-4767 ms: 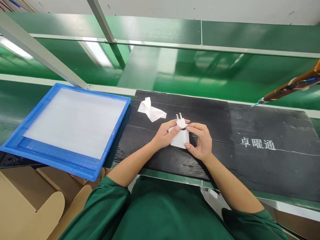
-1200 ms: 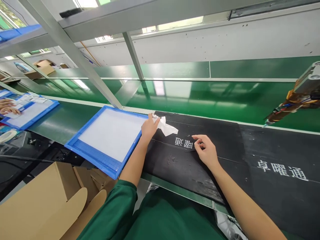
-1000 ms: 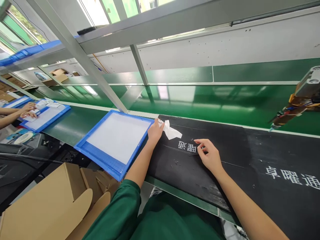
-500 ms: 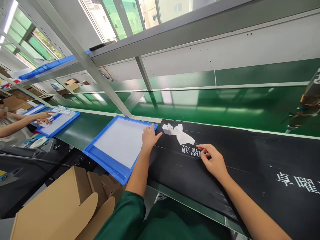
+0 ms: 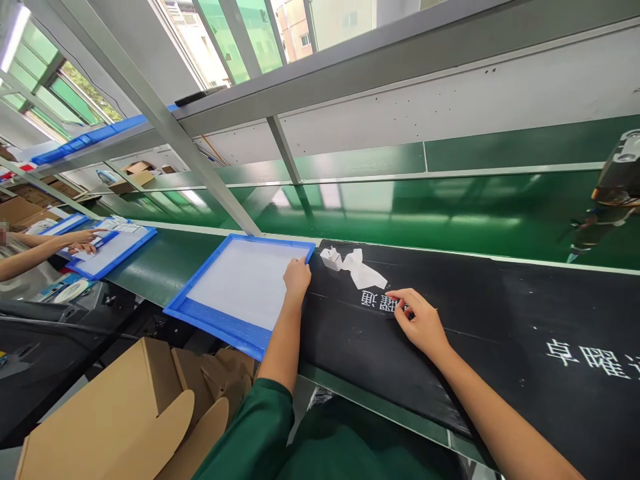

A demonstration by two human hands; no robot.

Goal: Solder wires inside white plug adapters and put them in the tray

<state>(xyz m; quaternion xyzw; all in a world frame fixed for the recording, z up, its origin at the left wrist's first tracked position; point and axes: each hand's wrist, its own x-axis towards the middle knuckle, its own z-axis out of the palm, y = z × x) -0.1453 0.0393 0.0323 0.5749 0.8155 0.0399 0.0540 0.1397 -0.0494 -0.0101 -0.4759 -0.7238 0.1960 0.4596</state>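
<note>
My left hand (image 5: 297,279) grips the right edge of a blue-framed tray (image 5: 235,280) with a white inner surface, its fingers closed over the rim. To the right, my right hand (image 5: 419,321) hovers over the black mat (image 5: 360,340), with thumb and fingers curled towards each other; whether something small is between them cannot be made out. White printed characters are partly behind that hand. Crumpled white paper (image 5: 367,273) and a small white folded piece (image 5: 331,259) lie on the mat between my two hands.
At the far left, another person's hands (image 5: 83,241) are over a second blue-framed tray (image 5: 120,248). An open cardboard box (image 5: 100,407) stands below the bench at the lower left. A metal post (image 5: 200,167) rises behind the tray. A tool-like device (image 5: 610,187) hangs at the right.
My left hand has closed on the tray's right edge, its thumb and fingers no longer spread. My right hand has shifted slightly left in the view.
</note>
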